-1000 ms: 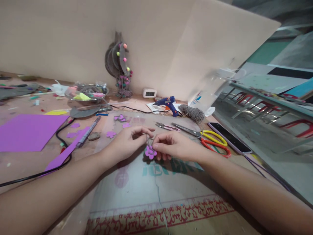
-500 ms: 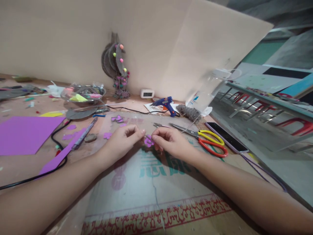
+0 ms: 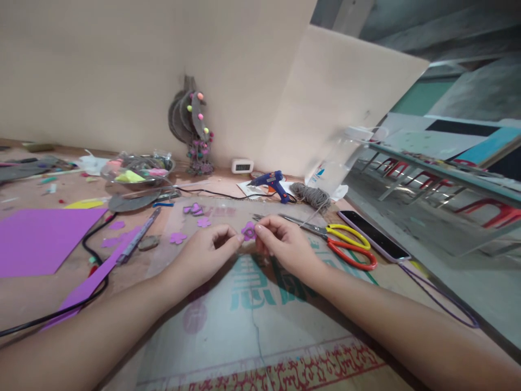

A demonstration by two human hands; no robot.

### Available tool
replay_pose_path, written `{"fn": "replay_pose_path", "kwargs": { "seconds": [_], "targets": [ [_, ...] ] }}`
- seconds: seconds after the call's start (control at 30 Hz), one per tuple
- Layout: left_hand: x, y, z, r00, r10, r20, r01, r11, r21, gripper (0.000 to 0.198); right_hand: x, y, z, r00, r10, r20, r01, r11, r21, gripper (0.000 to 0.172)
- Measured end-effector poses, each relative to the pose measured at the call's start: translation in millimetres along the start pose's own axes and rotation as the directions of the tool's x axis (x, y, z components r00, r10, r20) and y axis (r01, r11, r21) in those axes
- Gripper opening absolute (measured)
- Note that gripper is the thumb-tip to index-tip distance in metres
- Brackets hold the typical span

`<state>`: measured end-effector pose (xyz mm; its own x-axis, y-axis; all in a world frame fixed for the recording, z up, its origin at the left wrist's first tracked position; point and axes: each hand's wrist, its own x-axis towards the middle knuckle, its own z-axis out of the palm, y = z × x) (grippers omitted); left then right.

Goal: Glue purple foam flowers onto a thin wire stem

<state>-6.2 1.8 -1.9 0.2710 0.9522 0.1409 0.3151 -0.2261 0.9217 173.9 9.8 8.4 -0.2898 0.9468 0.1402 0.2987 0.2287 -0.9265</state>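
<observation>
A small purple flower [image 3: 248, 231] with a grey ring-like piece on its face is between my two hands, above the printed board [image 3: 183, 336]. My right hand [image 3: 280, 241] pinches the flower's right side between thumb and fingers. From the other side, my left hand [image 3: 215, 247] has thumb and forefinger closed at the flower's left edge. More purple flowers [image 3: 178, 238] lie on the board beyond my left hand. Scissors [image 3: 345, 237] with yellow and red handles rest just past my right hand.
A blue glue gun [image 3: 273, 183], grey yarn [image 3: 311, 195] and a white timer [image 3: 242, 165] stand behind. To the right lies a phone [image 3: 373, 235]. Purple sheet [image 3: 44, 239], pen [image 3: 138, 237], black cord and a bowl [image 3: 138, 174] are at left.
The flower has turned so that its face shows more, and both hands sit slightly lower in view. The camera has tilted up a little, and a flower near my left hand is less hidden.
</observation>
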Motion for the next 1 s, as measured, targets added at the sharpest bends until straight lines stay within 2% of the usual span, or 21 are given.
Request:
{"fn": "replay_pose_path", "kwargs": {
  "seconds": [0.13,0.27,0.4,0.47,0.6,0.73,1.0],
  "targets": [
    [0.6,-1.9,1.0,0.999,-0.015,0.03,0.014,1.0,0.024,0.027,-1.5,-2.2,1.7,1.0,-0.012,-0.006,0.012,1.0,-0.005,0.022],
    [0.6,-5.4,1.2,0.999,-0.016,0.039,0.015,0.999,0.029,0.016,-2.5,-1.7,2.2,0.999,-0.035,-0.013,0.034,0.999,-0.032,0.021],
    [0.6,-7.4,-0.7,0.998,0.049,0.031,-0.046,0.996,-0.079,0.027,-2.7,-0.1,1.8,0.999,-0.049,-0.014,0.048,0.997,-0.067,0.02],
    [1.1,-7.8,-1.7,0.998,0.059,0.016,-0.058,0.995,-0.081,0.031,-2.8,-0.2,1.8,0.998,-0.055,-0.017,0.053,0.994,-0.093,0.02],
    [2.3,-7.6,-2.5,0.999,0.046,-0.013,-0.046,0.999,0.024,0.024,-3.1,-2.9,2.6,0.998,-0.058,-0.01,0.057,0.991,-0.124,0.018],
    [2.3,-6.4,-2.5,0.996,0.086,-0.037,-0.08,0.987,0.143,0.02,-3.6,-6.7,4.2,0.999,-0.054,-0.001,0.054,0.989,-0.138,0.018],
    [1.6,-4.6,-2.5,0.994,0.101,-0.052,-0.088,0.972,0.22,0.021,-3.5,-8.3,5.8,0.998,-0.026,0.053,0.034,0.989,-0.144,0.015]
  ]
}}
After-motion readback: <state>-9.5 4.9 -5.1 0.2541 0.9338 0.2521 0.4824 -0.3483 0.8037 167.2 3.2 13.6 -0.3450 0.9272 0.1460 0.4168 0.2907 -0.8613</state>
